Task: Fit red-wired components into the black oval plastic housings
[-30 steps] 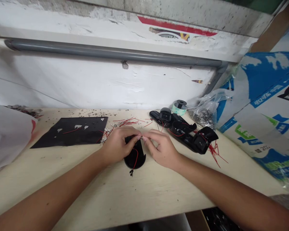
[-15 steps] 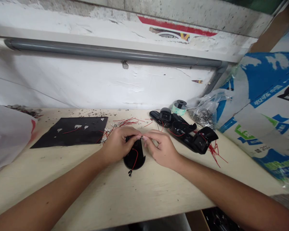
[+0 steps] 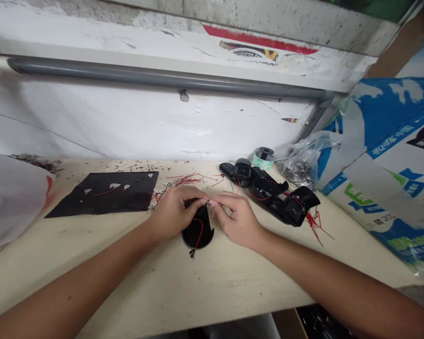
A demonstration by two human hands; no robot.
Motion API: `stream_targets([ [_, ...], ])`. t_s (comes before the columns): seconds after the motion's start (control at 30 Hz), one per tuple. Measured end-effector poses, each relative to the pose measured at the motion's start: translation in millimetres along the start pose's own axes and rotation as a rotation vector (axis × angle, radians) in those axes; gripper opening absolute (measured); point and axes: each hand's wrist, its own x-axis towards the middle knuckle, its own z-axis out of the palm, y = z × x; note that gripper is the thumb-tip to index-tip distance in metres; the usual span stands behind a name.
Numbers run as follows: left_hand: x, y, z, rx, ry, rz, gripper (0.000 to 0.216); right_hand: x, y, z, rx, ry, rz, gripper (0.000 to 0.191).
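The bench carried one black plastic housing under one left hand and one right hand, three more housings, one tape roll, one black mat, and one plastic bag.

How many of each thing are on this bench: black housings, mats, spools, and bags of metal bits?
Black housings: 4
Black mat: 1
Spool: 1
Bag of metal bits: 1
Total: 7

Flaking white wall, grey pipe, pale workbench

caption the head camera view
Left hand holds a black plastic housing trailing red wire as right hand pinches a small metal part at its top
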Motion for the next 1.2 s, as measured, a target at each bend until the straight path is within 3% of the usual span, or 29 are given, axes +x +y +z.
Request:
stream_targets([
  [0.37,0.5,-1.3,-0.5,0.025,-0.028,0.016,0.021,-2.1,2.9,2.0,0.001,-0.011,0.019,0.031],
  [1.2,0.7,2.1,2.9,0.045,0.064,0.012,0.015,-1.8,4.4,3.0,-0.033,0.027,0.036,0.031],
])
